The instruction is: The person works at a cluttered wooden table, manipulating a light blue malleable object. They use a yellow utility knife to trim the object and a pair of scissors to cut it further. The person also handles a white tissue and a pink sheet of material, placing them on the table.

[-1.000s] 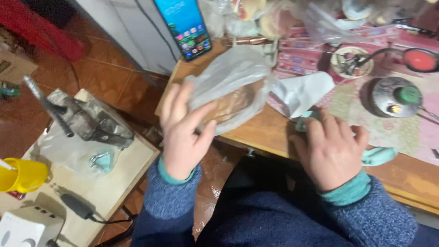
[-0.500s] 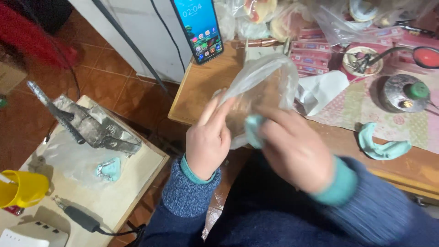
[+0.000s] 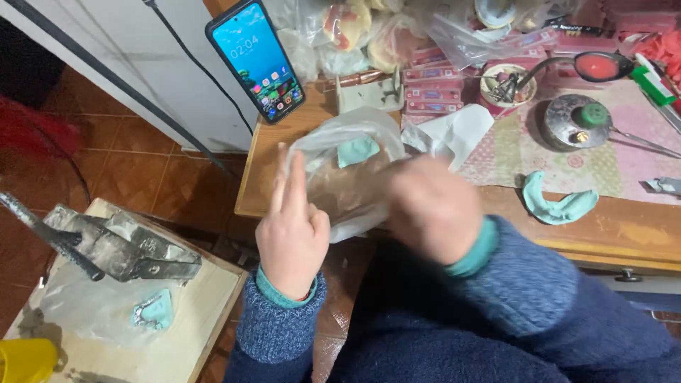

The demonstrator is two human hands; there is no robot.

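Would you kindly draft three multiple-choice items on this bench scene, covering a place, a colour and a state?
1. Where does the smartphone stand?
A. propped at the wooden table's far left corner
B. on the floor
C. inside the bag

2. What colour is the piece inside the clear plastic bag?
A. red
B. teal
C. black

3. How is the bag held?
A. lying untouched
B. by the left hand alone
C. between the left hand and right hand

Answers: 1 A, it leans upright there; 2 B, teal shows through the plastic; 3 C, both hands grip it.
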